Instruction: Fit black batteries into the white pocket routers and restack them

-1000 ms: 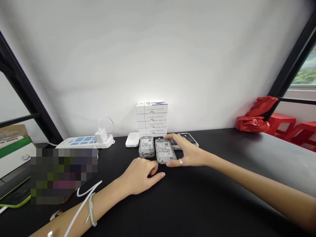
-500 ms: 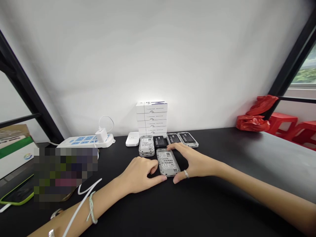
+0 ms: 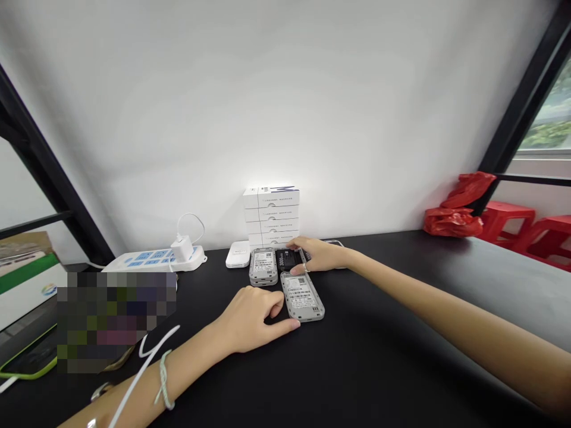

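Observation:
My left hand (image 3: pixel 254 318) rests on the black table, thumb stretched along the near left corner of a grey device shell (image 3: pixel 304 297) with a printed label. Its index finger is curled beside the shell, and nothing shows in its grasp. Beyond the shell, my right hand (image 3: pixel 319 254) reaches over a black battery (image 3: pixel 288 258), thumb and fingers spread at its right side; whether they press on it is unclear. Left of the battery lies a stack of similar grey shells (image 3: pixel 263 264). My right hand partly hides the units behind it.
White boxes (image 3: pixel 272 217) are stacked against the wall, with small white devices (image 3: pixel 238 254) at their left. A power strip (image 3: pixel 156 259) with a charger (image 3: pixel 182 248) is farther left. A white cable (image 3: pixel 145 371) crosses my left forearm. Red bags (image 3: pixel 452 222) lie at the far right.
My right hand has moved away from the near shell, back and left to the black battery. My left hand has stayed beside the shell. The camera view has shifted slightly.

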`<state>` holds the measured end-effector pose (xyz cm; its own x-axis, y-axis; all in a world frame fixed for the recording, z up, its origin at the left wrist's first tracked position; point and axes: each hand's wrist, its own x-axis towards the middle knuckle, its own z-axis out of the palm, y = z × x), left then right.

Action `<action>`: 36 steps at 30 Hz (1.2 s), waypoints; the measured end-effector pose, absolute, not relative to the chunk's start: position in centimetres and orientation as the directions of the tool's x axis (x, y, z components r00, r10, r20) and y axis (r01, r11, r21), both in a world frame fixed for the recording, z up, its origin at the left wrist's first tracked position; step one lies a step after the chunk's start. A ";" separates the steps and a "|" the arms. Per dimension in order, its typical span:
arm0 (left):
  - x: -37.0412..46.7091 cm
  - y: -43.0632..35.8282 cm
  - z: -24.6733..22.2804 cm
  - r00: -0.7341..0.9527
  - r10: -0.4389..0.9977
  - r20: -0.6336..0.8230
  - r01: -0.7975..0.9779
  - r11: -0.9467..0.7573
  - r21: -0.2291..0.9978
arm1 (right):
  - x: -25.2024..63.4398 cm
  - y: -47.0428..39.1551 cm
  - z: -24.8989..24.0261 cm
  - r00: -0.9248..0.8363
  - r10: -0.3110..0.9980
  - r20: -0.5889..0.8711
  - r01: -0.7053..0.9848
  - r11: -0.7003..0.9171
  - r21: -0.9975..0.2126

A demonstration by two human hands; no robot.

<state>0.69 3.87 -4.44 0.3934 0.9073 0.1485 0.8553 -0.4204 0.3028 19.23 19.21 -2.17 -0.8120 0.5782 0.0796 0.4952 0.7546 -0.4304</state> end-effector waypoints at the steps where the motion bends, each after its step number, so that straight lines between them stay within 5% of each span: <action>1: 0.7 3.9 -4.4 0.395 0.907 0.149 0.854 -0.422 0.303 | 19.2 19.2 -2.0 -0.810 0.581 0.075 0.499 0.751 -0.432; 7: 0.8 3.9 -4.4 0.385 0.912 0.143 0.861 -0.411 0.299 | 18.9 19.0 -1.7 -0.794 0.603 0.079 0.511 0.733 -0.449; 14: 0.9 4.0 -4.6 0.369 0.916 0.155 0.879 -0.398 0.263 | 21.3 16.3 -2.0 -0.743 0.598 0.301 0.420 0.766 -0.486; 26: 1.0 3.8 -4.6 0.354 0.923 0.149 0.886 -0.382 0.262 | 23.3 12.9 -4.0 -0.819 0.547 0.175 0.355 0.722 -0.594; 36: 0.9 4.0 -4.6 0.350 0.924 0.151 0.887 -0.379 0.265 | 23.5 10.9 -4.1 -0.794 0.608 -0.003 0.532 0.692 -0.488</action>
